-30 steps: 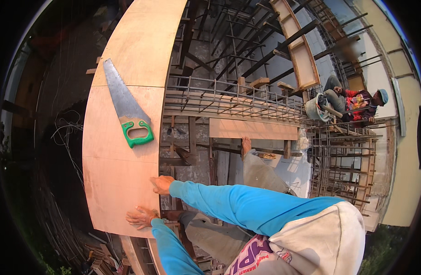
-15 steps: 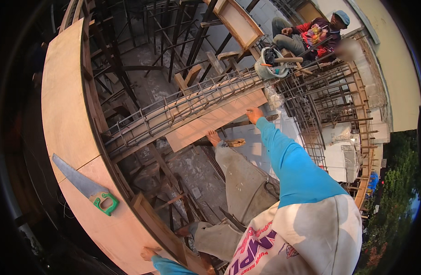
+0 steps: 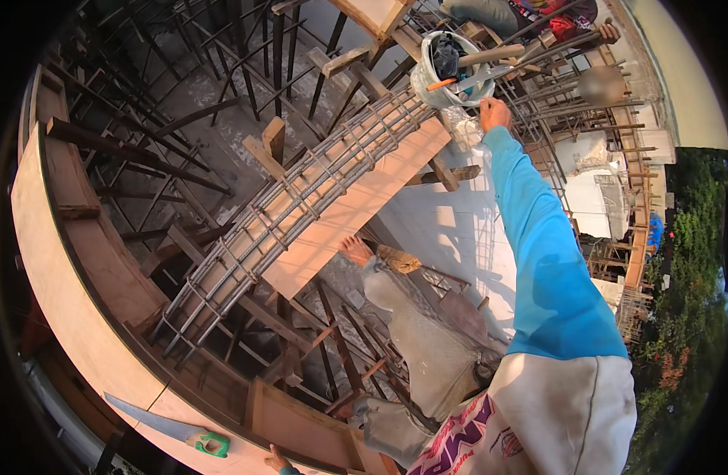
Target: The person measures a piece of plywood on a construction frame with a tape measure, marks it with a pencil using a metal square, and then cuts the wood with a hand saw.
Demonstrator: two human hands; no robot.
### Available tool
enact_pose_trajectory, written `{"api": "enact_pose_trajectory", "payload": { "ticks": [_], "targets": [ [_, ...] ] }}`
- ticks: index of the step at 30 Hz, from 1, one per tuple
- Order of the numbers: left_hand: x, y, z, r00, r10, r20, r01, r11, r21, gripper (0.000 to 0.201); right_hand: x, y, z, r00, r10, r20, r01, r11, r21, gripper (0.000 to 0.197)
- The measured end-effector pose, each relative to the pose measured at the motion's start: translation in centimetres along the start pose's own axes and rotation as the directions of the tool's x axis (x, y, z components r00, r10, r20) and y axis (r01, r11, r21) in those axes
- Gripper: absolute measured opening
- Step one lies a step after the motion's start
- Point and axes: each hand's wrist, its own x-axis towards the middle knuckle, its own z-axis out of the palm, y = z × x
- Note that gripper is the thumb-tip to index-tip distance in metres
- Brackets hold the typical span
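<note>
My right hand (image 3: 494, 113) reaches far out in a blue sleeve to the rim of a white bucket (image 3: 427, 83) with tool handles sticking out of it. The hand is at the bucket's right side, above a clear plastic bag (image 3: 463, 127); its fingers are too small to read. My left hand (image 3: 275, 459) rests on the edge of a curved plywood board (image 3: 71, 317) at the bottom of the picture, only partly in view. A handsaw with a green handle (image 3: 209, 443) lies on that board just left of the hand.
A long steel rebar cage (image 3: 300, 198) lies beside a plywood form board (image 3: 356, 206), over timber props and a drop below. My bare foot (image 3: 354, 250) stands by the form board. Another person (image 3: 538, 16) sits beyond the bucket. More rebar cages (image 3: 609, 182) stand at the right.
My view has swung right and down. My right arm has stretched further, from the form board up to the bucket. The saw and the left hand have slid to the bottom edge.
</note>
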Motion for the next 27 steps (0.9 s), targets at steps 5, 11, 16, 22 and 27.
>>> {"api": "enact_pose_trajectory", "payload": {
  "ticks": [5,11,16,22,27],
  "targets": [
    [-2.6,1.3,1.8,0.992,-0.102,-0.072,0.117,0.96,0.254,0.097,6.2,4.7,3.0,0.986,-0.142,0.092,0.16,0.958,-0.238,0.034],
    [-4.1,3.1,1.6,0.973,-0.17,-0.157,0.211,0.929,0.303,0.095,8.4,1.6,3.1,0.942,-0.12,0.314,0.29,0.766,-0.574,0.035],
    [-4.7,3.1,1.8,0.961,-0.222,-0.164,0.26,0.926,0.274,0.095,11.0,1.5,4.4,0.954,-0.037,0.298,0.233,0.718,-0.655,0.03],
    [-5.6,4.0,2.4,0.973,-0.173,-0.156,0.22,0.902,0.373,0.108,11.1,1.7,6.7,0.957,-0.031,0.289,0.251,0.586,-0.77,0.029],
    [-7.1,6.0,3.0,0.973,-0.167,-0.158,0.218,0.889,0.402,0.109,13.1,3.5,9.0,0.977,0.07,0.202,0.12,0.6,-0.791,0.03]
  ]
}}
